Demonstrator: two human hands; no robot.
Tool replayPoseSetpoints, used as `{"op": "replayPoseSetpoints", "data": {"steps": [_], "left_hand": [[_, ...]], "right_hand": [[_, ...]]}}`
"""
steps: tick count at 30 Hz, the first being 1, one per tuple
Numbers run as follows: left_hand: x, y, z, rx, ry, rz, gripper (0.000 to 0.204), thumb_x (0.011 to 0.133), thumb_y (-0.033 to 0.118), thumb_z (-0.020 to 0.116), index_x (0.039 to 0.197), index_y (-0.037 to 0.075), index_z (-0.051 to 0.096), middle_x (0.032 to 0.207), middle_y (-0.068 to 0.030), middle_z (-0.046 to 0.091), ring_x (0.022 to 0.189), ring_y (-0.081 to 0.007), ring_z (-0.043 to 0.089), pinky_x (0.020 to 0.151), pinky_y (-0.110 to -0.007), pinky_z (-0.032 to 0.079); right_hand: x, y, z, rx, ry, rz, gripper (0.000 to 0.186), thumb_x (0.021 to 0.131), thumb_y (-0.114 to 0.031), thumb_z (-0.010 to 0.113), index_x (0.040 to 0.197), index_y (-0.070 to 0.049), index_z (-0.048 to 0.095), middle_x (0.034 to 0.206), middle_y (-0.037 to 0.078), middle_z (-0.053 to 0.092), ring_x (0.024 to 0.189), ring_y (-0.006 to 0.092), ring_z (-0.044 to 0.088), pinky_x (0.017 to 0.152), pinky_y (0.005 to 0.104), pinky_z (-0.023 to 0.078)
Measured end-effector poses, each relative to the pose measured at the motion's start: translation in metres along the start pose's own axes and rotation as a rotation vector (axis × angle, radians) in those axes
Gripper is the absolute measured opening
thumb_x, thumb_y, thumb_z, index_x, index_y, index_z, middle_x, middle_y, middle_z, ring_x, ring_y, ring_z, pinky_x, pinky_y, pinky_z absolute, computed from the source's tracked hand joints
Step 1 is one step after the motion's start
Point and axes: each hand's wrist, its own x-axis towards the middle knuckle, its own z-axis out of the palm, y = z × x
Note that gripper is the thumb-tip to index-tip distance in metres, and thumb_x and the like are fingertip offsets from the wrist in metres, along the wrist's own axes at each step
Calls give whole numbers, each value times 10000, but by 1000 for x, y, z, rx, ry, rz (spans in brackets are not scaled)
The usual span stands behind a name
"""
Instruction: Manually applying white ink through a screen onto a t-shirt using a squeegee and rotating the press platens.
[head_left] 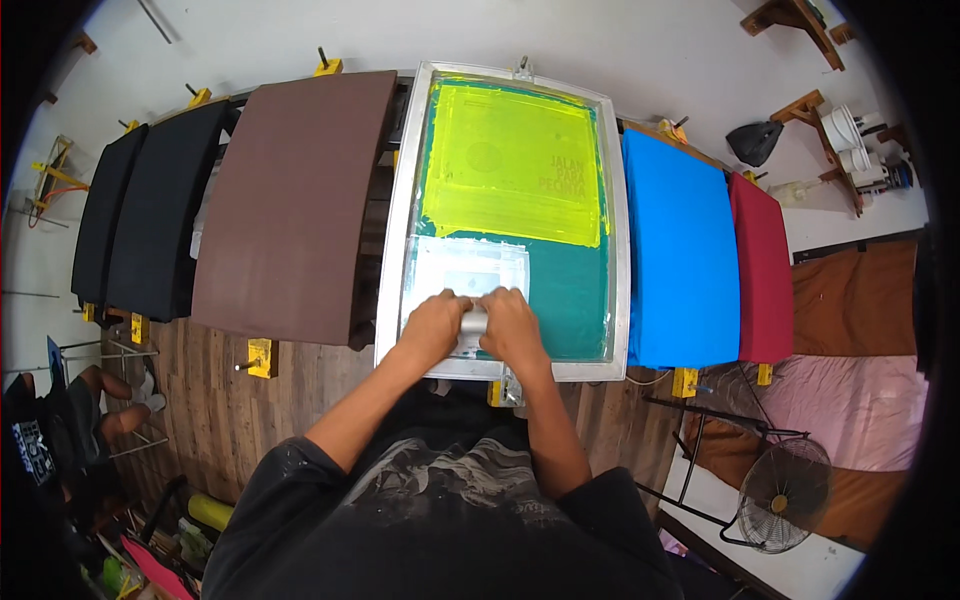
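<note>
We find the left hand (432, 325) and right hand (510, 322) closed on the squeegee (473, 322), mid-pull across the screen (510, 215); next calls for even pressure.

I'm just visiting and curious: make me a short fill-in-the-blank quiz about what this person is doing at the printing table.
1. Both hands, the left hand and the right hand, grip one ____ squeegee handle.
2. The screen frame is made of ____ metal.
3. The board just right of the frame is covered in ____ cloth.
4. The floor fan stands to the person's ____.

Missing words: grey; silver; blue; right
</note>
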Motion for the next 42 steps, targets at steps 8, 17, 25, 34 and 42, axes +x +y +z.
{"op": "replayPoseSetpoints", "data": {"steps": [8, 17, 25, 34, 42], "left_hand": [[-6, 3, -20, 49, -262, -24, 290, 685, 0, 658, 960, 81, 697, 884, -174, 683, 866, -374, 662, 756, -453, 546], [49, -13, -15, 73, -79, -41, 227, 751, 12, 613, 959, 49, 695, 913, -212, 680, 868, -368, 669, 771, -442, 546], [-43, -3, 20, 48, 84, 118, 422, 715, -21, 611, 1131, 49, 625, 999, -144, 639, 935, -329, 631, 759, -423, 509], [36, -20, -18, 75, -23, 33, 208, 726, 24, 624, 917, 62, 696, 941, -192, 685, 877, -353, 672, 753, -457, 535], [75, -21, -31, 69, -141, -72, 264, 650, -63, 633, 890, 25, 697, 851, -230, 680, 839, -383, 673, 758, -456, 544]], "right_hand": [[-6, -7, -14, 6, -208, 21, 321, 633, -20, 679, 952, -50, 711, 907, 180, 660, 907, 364, 622, 819, 435, 517], [51, 6, -29, -148, -164, 39, 285, 705, -61, 665, 981, -126, 687, 969, 132, 668, 939, 343, 641, 785, 458, 538], [-47, -18, 8, -36, 51, -23, 502, 617, 85, 633, 1092, -75, 612, 1004, 121, 566, 944, 350, 534, 820, 428, 482], [41, 2, -14, -142, -15, -54, 317, 682, -7, 647, 984, -97, 684, 947, 168, 644, 907, 381, 617, 804, 467, 508], [85, 3, -29, -115, -242, 137, 322, 680, -54, 673, 992, -130, 702, 988, 156, 683, 932, 352, 650, 807, 451, 532]]}}
